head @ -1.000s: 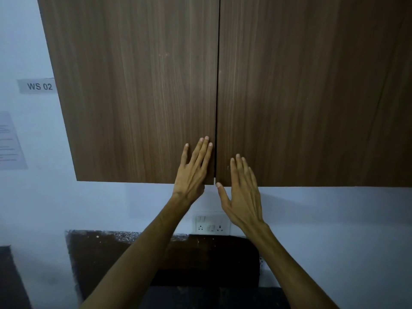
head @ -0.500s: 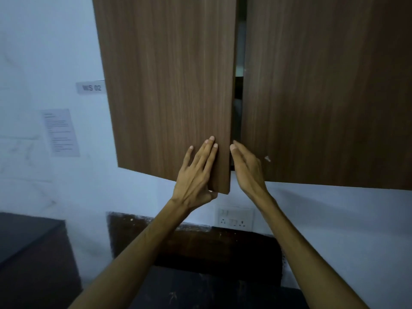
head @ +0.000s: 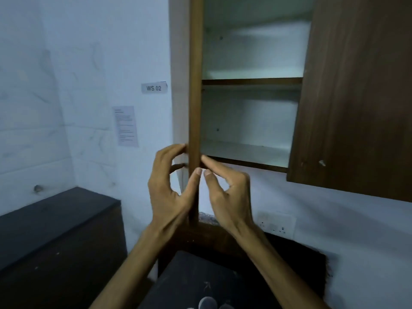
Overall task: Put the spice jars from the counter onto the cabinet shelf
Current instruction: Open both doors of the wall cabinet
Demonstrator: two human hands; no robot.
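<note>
Left hand pinches the edge-on brown wooden cabinet door; right hand, fingers loosely curled, holds nothing. 2 white cabinet shelves exposed; spice jars not visible.

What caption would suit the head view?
Left hand grips the open left door; shelves bare.

left hand: raised, fingers curled, pinching | right hand: raised, fingers loosely curled, unclosed
</note>
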